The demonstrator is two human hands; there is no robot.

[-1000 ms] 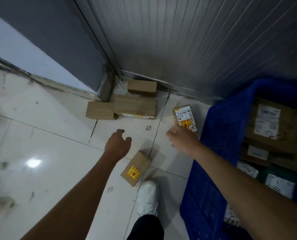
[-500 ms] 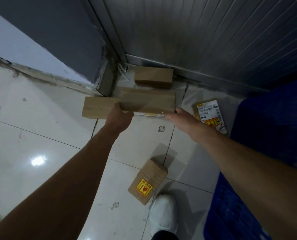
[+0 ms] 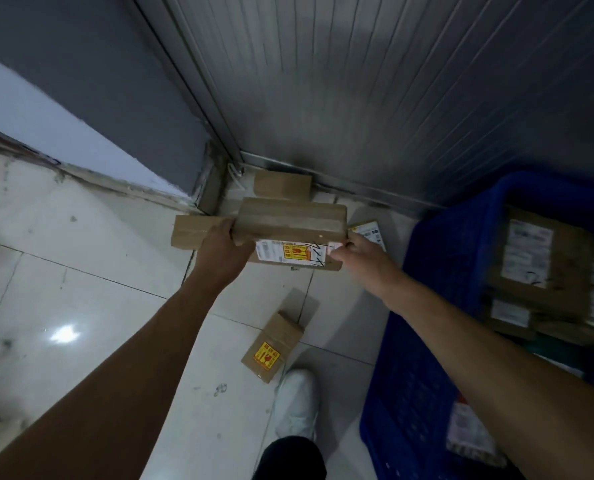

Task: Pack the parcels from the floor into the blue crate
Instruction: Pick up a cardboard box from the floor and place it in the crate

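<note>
A long brown cardboard parcel (image 3: 290, 223) with a white and yellow label on its near side is lifted off the floor between both hands. My left hand (image 3: 221, 247) grips its left end and my right hand (image 3: 356, 252) grips its right end. The blue crate (image 3: 423, 341) stands at the right and holds several labelled brown parcels (image 3: 538, 261). More parcels lie on the floor: one (image 3: 188, 233) behind my left hand, one (image 3: 283, 185) against the wall, a flat labelled one (image 3: 370, 232) behind my right hand, and a small one (image 3: 271, 346) with a yellow sticker near my foot.
A ribbed metal wall (image 3: 357, 81) and a dark wall (image 3: 80, 64) meet in the corner behind the parcels. The floor is glossy white tile (image 3: 80, 289). My white shoe (image 3: 297, 400) stands beside the crate's left wall.
Both hands reached forward from above the floor to the long parcel, took hold of its two ends, and have raised and tilted it so its labelled side shows.
</note>
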